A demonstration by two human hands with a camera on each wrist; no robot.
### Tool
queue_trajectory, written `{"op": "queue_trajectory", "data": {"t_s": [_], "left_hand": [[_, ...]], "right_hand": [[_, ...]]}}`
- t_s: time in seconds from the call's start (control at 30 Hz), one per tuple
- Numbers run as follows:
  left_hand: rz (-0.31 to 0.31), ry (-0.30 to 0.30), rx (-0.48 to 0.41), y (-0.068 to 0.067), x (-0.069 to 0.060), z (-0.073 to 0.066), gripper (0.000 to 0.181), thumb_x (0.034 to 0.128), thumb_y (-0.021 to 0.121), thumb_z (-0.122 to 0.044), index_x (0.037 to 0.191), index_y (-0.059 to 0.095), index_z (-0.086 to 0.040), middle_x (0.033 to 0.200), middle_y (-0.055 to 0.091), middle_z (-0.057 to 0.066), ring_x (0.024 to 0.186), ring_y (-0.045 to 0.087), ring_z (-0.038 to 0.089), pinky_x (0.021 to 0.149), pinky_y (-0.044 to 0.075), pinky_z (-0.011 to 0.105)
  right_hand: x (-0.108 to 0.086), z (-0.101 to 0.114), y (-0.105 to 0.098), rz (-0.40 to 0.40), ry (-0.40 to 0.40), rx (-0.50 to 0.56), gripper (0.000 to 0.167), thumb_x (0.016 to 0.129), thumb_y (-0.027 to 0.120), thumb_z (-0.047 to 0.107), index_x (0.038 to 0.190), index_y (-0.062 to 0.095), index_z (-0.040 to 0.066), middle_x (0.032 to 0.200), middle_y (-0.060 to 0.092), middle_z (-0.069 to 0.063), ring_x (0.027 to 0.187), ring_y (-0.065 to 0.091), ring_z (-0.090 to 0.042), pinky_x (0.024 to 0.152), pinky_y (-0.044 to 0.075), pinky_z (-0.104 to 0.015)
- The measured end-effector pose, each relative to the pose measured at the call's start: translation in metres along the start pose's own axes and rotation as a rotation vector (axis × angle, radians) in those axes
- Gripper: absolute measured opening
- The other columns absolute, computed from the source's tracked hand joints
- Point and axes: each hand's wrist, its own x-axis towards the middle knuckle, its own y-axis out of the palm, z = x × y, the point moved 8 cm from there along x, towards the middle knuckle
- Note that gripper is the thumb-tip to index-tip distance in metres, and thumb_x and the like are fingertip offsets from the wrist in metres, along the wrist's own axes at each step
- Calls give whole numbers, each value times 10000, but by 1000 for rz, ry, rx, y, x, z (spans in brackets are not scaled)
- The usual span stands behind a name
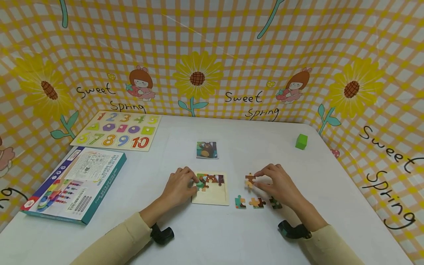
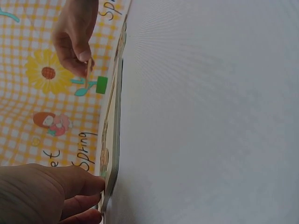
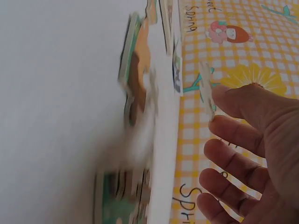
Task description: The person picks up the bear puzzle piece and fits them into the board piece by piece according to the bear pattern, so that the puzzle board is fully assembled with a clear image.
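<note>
A shallow wooden puzzle board (image 1: 215, 197) lies on the table, with several bear-picture pieces (image 1: 212, 179) fitted along its top and left side. At the board's left edge is my left hand (image 1: 180, 186), its bent fingers and thumb holding the rim beside a green piece. My right hand (image 1: 279, 184) pinches a brown-and-tan puzzle piece (image 1: 250, 180) between thumb and index finger, raised off the table to the right of the board. In the right wrist view that piece (image 3: 206, 91) is seen edge-on, the other fingers spread. Loose pieces (image 1: 240, 202) lie below, one partly under the right hand.
A bear picture card (image 1: 207, 150) lies behind the board. To the left are a number-and-shape board (image 1: 120, 130) and a flat toy box (image 1: 76, 184). A green block (image 1: 301, 141) stands at the back right. Patterned cloth (image 1: 212, 55) walls the table's back and sides.
</note>
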Motion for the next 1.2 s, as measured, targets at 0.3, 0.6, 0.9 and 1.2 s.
{"op": "queue_trajectory", "data": {"t_s": [0.3,0.6,0.9,1.2], "left_hand": [[3,-2,-5,0,0,0,103,764,712,-84,865,697,-99,992,598,32,1005,517,267,792,384,430],[1,8,-3,0,0,-1,104,764,713,-82,866,700,-98,983,596,30,989,518,262,775,382,418],[2,-2,-9,-1,0,-1,97,768,713,-87,863,695,-102,985,591,22,985,513,255,790,382,431],[9,-4,-2,0,0,0,99,770,720,-98,865,691,-111,982,583,8,981,510,247,802,379,436]], "right_hand": [[13,29,22,16,-26,65,208,813,772,173,1006,729,109,984,593,-22,971,464,-221,757,427,-397],[24,53,48,65,-64,115,217,824,761,203,1016,726,108,978,607,-23,950,468,-208,777,422,-392],[31,70,62,63,-125,102,208,810,770,180,997,729,97,929,595,-4,895,460,-190,739,390,-363],[34,78,71,62,-144,83,199,806,769,185,982,734,98,927,604,9,868,461,-180,752,385,-373]]}}
